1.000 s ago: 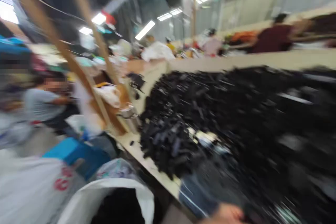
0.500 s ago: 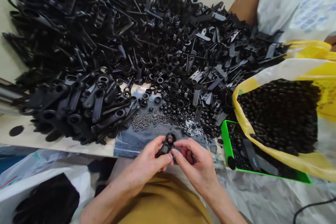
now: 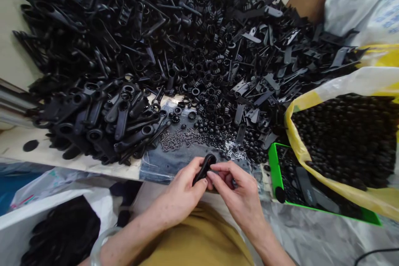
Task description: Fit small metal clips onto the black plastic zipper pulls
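- left hand [image 3: 182,191] pinches a black moulded plastic part [image 3: 204,168] between thumb and fingers, just over the table edge [image 3: 77,162]; right hand [image 3: 240,193] sits close beside it, its fingertips [image 3: 215,173] at the part's lower end; cannot tell whether they grip
- slip risk: the part looks smooth and small, so a loose pinch could drop it
- loose tiny screws [image 3: 179,139] and short metal pins [image 3: 233,149] lie on a clear plastic sheet [image 3: 165,166] just beyond the hands; a dropped part or brushing wrist could scatter them into the heap of black plastic parts [image 3: 93,50], where they would be hard to recover
- heap's front slope crowds the sheet; a nudge could slide pieces onto the screws
- green plastic tray [image 3: 272,166] stands beside the yellow-and-white sack [image 3: 299,145] of black round pieces [image 3: 339,141]; a careless reach could spill these across the tray's contents, mixing stock
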Motion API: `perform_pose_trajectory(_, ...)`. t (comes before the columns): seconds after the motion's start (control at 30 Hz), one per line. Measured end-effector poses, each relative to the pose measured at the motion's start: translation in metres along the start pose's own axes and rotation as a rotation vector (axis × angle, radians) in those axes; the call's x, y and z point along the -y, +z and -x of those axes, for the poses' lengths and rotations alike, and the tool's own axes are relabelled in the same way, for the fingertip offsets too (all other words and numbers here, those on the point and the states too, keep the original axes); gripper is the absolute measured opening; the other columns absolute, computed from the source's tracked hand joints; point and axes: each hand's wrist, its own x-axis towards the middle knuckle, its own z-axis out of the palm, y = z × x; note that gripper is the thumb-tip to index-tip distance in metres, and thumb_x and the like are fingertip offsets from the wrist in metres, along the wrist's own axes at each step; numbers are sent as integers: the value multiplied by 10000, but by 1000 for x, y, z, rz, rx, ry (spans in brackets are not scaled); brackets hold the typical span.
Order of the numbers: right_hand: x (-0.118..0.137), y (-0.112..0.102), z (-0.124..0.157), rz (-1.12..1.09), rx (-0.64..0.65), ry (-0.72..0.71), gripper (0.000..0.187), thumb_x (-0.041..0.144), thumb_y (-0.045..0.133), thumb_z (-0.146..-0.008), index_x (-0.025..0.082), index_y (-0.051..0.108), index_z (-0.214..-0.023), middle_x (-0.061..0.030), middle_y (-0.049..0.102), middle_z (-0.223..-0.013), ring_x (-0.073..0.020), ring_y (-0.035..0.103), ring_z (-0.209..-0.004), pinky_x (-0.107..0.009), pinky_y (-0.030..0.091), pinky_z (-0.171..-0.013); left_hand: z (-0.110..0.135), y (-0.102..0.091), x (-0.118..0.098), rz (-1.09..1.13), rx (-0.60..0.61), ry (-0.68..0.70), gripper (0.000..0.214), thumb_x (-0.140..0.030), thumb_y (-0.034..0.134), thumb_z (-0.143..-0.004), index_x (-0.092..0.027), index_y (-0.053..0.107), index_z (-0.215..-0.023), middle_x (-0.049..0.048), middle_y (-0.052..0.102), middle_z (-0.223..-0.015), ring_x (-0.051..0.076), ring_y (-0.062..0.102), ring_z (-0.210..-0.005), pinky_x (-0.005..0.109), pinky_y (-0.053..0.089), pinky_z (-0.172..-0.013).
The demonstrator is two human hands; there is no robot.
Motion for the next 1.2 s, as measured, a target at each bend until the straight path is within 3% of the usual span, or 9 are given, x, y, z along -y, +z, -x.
perform_pose_trajectory(0.13, 1, 4, 2, -65, -32, 37, 63, 190, 693, -945, 224, 736, -915, 28, 650, -676, -130, 536, -540, -245, 451, -519, 0, -1, -5, -69, 0, 8, 219, -212, 528, -909, -232, 588, -1119, 32, 693, -1056, 202, 611, -961, 319, 462, -825)
perform_pose_trajectory(0.23, 0, 7, 6, -87, -32, 52, 83, 185, 673, -968, 224, 733, -926, 23, 662, -697, -139, 581, -561, -249, 474, -531, 2, -1, -6, -80, 6, 19, 164, -218, 517, -923, -240, 571, -1077, 26, 690, -1035, 197, 611, -958, 318, 459, -838)
perform_pose_trajectory(0.4, -1, 7, 14, 162, -15, -211, 185, 114, 597, -1010, 193, 736, -1102, -14, 702, -753, -143, 617, -577, -256, 464, -545, 3, -3, -3, -146, -36, 47, 104, -301, 480, -993, -234, 557, -976, -28, 588, -797, 167, 547, -778, 296, 431, -746)
perform_pose_trajectory(0.53, 3, 4, 16, 403, 71, -348, 291, 135, 537, -1048, 147, 687, -1297, -51, 734, -776, -177, 670, -613, -290, 488, -593, 2, -9, 5, -162, -61, 45, 161, -344, 473, -1018, -219, 574, -1009, -46, 547, -766, 149, 488, -705, 284, 412, -684)
perform_pose_trajectory(0.73, 18, -15, 11, 345, 300, -192, 401, 275, 407, -1103, 218, 493, -1490, -55, 767, -972, -200, 744, -763, -313, 570, -714, 0, -13, 13, -60, -93, 61, 245, -418, 453, -1037, -200, 549, -1096, -73, 466, -708, 137, 419, -658, 268, 381, -634)
perform_pose_trajectory(0.83, 18, -22, 8, 258, 259, -102, 293, 205, 365, -1094, 230, 512, -1346, -34, 746, -968, -173, 729, -730, -289, 562, -705, 0, -14, 11, -75, -84, 50, 271, -424, 437, -1040, -189, 545, -1121, -75, 446, -697, 136, 409, -653, 274, 368, -639)
perform_pose_trajectory(0.93, 11, -16, 5, 178, 245, -138, 201, 173, 393, -1084, 230, 561, -1178, -24, 728, -926, -167, 718, -726, -265, 539, -672, 0, -13, 12, -90, -86, 75, 242, -407, 427, -1043, -199, 543, -1085, -71, 443, -704, 138, 407, -666, 275, 365, -646)
perform_pose_trajectory(1.2, 3, 1, -2, 99, 244, -159, 238, 151, 419, -1073, 226, 626, -1162, -38, 756, -981, -170, 736, -794, -250, 522, -701, 2, -8, 17, -104, -111, 87, 245, -419, 431, -1044, -220, 545, -1130, -62, 462, -740, 148, 421, -669, 277, 379, -632)
